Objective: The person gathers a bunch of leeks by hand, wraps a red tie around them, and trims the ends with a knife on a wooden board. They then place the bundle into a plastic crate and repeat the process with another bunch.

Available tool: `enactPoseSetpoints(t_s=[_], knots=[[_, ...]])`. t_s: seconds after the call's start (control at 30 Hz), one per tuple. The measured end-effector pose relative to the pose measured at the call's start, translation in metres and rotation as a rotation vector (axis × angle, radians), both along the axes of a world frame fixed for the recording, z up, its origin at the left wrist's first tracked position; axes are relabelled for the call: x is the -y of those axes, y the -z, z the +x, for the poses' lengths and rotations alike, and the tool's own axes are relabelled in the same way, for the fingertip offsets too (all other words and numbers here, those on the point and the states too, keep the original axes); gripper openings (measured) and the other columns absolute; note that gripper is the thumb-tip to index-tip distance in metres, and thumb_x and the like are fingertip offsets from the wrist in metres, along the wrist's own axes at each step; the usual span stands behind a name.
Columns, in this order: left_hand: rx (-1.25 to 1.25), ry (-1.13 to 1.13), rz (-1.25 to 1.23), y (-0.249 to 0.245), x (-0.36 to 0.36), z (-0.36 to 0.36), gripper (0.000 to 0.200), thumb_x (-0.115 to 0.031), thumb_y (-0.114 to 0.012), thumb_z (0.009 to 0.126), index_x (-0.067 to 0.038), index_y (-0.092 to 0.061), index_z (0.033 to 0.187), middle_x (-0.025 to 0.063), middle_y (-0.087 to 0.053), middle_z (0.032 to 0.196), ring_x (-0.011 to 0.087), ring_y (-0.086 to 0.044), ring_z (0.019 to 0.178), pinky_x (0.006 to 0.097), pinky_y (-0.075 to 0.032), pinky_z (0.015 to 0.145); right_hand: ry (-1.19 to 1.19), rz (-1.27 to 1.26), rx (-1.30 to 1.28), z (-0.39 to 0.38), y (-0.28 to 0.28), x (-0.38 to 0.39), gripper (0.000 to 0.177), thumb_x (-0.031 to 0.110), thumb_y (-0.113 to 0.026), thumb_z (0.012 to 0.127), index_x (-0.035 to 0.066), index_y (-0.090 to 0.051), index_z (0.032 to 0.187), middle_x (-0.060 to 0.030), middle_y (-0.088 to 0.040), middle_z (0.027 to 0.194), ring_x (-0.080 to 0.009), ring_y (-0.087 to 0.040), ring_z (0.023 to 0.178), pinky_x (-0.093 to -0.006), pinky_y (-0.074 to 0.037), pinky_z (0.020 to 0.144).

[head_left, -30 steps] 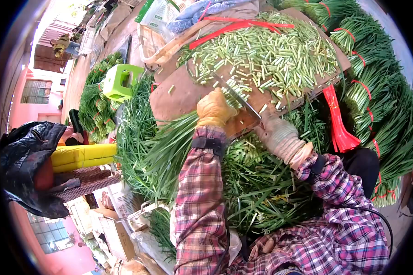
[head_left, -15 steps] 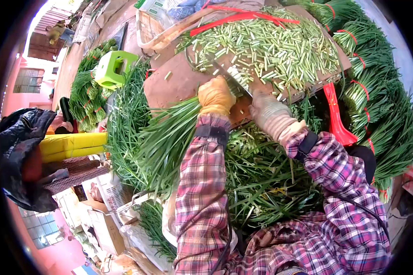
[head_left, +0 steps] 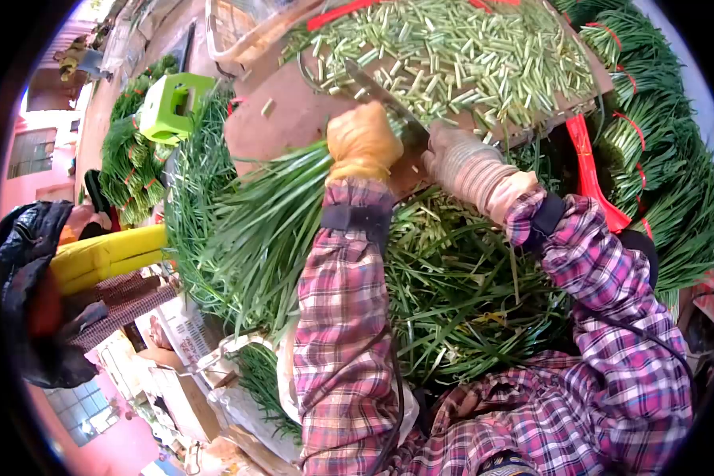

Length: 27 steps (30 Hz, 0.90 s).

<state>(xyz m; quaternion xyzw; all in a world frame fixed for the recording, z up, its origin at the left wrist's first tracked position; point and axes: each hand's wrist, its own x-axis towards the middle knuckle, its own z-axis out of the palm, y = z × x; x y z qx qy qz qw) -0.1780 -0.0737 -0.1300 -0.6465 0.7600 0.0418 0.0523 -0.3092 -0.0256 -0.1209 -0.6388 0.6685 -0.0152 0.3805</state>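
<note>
My left hand point(head_left: 363, 141), in an orange-yellow glove, is closed around a bunch of garlic chives point(head_left: 274, 194). Their long green leaves trail to the lower left, and the stem ends are mostly hidden behind the glove. In a pale knitted glove, my right hand point(head_left: 466, 159) grips a knife whose handle is covered by the fingers. The knife blade point(head_left: 382, 94) points up and left, just beyond my left knuckles. Both hands are over the near edge of a brown board point(head_left: 274, 131). Short cut stem pieces point(head_left: 484, 67) lie spread across its far part.
Loose green leaves point(head_left: 468, 285) are heaped below my hands. Tied chive bundles point(head_left: 639, 135) line the right side, near red ties point(head_left: 591, 174). A lime-green stool point(head_left: 155, 115) and a pale basket point(head_left: 222, 40) stand at upper left. Someone in a dark jacket point(head_left: 24, 278) is at far left.
The view has shifted, so the board and both hands appear higher in the picture and slightly left. Both grips stay the same, and the blade remains beside my left hand.
</note>
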Motion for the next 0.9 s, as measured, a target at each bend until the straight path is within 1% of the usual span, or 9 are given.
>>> enactPoseSetpoints(t_s=[0.17,0.33,0.5,0.57,0.63,0.7,0.8,0.83,0.9], knots=[[0.030,-0.008,0.131,-0.016,0.010,-0.003,0.026,-0.017,-0.063,0.066,-0.004,-0.066,0.088,0.0164,-0.066,0.089,0.0320,-0.064,0.085,0.0387,-0.051,0.074,-0.111,-0.028,-0.042,0.008,-0.007,0.028,0.033,0.014,-0.057,0.080,-0.001,-0.055,0.109,-0.0207,-0.064,0.096,-0.0341,-0.063,0.091,-0.0410,-0.050,0.078],[0.087,0.013,0.147,-0.007,0.001,-0.008,0.044,-0.019,-0.066,0.065,-0.007,-0.057,0.106,0.0170,-0.062,0.104,0.0325,-0.060,0.098,0.0396,-0.047,0.084,-0.046,-0.025,0.186,-0.007,0.012,0.025,0.027,0.011,-0.054,0.080,-0.001,-0.057,0.105,-0.0216,-0.064,0.093,-0.0345,-0.063,0.091,-0.0402,-0.050,0.077],[0.119,-0.012,0.186,-0.016,0.003,-0.017,0.041,-0.023,-0.068,0.064,-0.006,-0.060,0.100,0.0164,-0.064,0.099,0.0327,-0.061,0.095,0.0403,-0.048,0.081,-0.052,-0.036,0.133,-0.019,0.004,-0.006,0.028,0.011,-0.054,0.081,-0.003,-0.053,0.104,-0.0234,-0.063,0.094,-0.0353,-0.062,0.092,-0.0413,-0.048,0.080],[0.113,-0.012,0.185,-0.006,0.007,-0.005,0.041,-0.025,-0.069,0.063,-0.006,-0.060,0.099,0.0162,-0.064,0.098,0.0327,-0.061,0.094,0.0407,-0.048,0.081,0.025,0.000,0.209,-0.016,0.004,-0.002,0.021,0.011,-0.057,0.079,-0.002,-0.060,0.096,-0.0244,-0.062,0.099,-0.0361,-0.062,0.093,-0.0441,-0.049,0.078],[0.062,0.049,0.189,0.002,0.012,-0.001,0.076,-0.034,-0.079,0.054,-0.007,-0.052,0.120,0.0180,-0.062,0.104,0.0330,-0.060,0.096,0.0400,-0.048,0.081,-0.004,0.061,0.249,-0.021,0.003,0.012,0.023,0.013,-0.059,0.078,-0.001,-0.061,0.096,-0.0220,-0.064,0.095,-0.0346,-0.063,0.090,-0.0418,-0.049,0.076],[0.058,0.062,0.249,-0.004,0.006,0.000,0.083,-0.038,-0.082,0.050,-0.012,-0.051,0.123,0.0162,-0.061,0.109,0.0311,-0.059,0.100,0.0392,-0.047,0.083,-0.067,0.076,0.265,-0.033,-0.005,0.033,0.024,0.015,-0.061,0.078,0.000,-0.062,0.097,-0.0196,-0.065,0.091,-0.0330,-0.064,0.087,-0.0394,-0.049,0.075],[0.048,0.120,0.122,0.001,-0.008,0.006,0.084,-0.038,-0.083,0.049,-0.014,-0.051,0.123,0.0148,-0.062,0.107,0.0298,-0.060,0.098,0.0387,-0.047,0.083,0.001,-0.147,0.270,-0.060,0.010,0.043,0.030,0.021,-0.056,0.084,-0.002,-0.060,0.102,-0.0203,-0.065,0.088,-0.0331,-0.064,0.084,-0.0390,-0.051,0.068],[0.056,0.095,0.144,-0.002,-0.009,0.002,0.084,-0.038,-0.082,0.050,-0.013,-0.051,0.123,0.0145,-0.062,0.106,0.0295,-0.060,0.097,0.0383,-0.047,0.083,0.208,0.135,0.365,-0.068,-0.010,0.044,0.029,0.018,-0.053,0.085,-0.002,-0.057,0.105,-0.0195,-0.064,0.087,-0.0314,-0.064,0.080,-0.0383,-0.051,0.066],[0.062,0.072,0.159,-0.002,-0.005,0.003,0.083,-0.038,-0.082,0.050,-0.012,-0.051,0.123,0.0142,-0.062,0.105,0.0291,-0.060,0.096,0.0378,-0.047,0.083,0.228,-0.006,0.348,-0.075,-0.008,0.033,0.030,0.018,-0.054,0.083,0.000,-0.054,0.107,-0.0182,-0.063,0.086,-0.0303,-0.064,0.078,-0.0393,-0.051,0.068]])
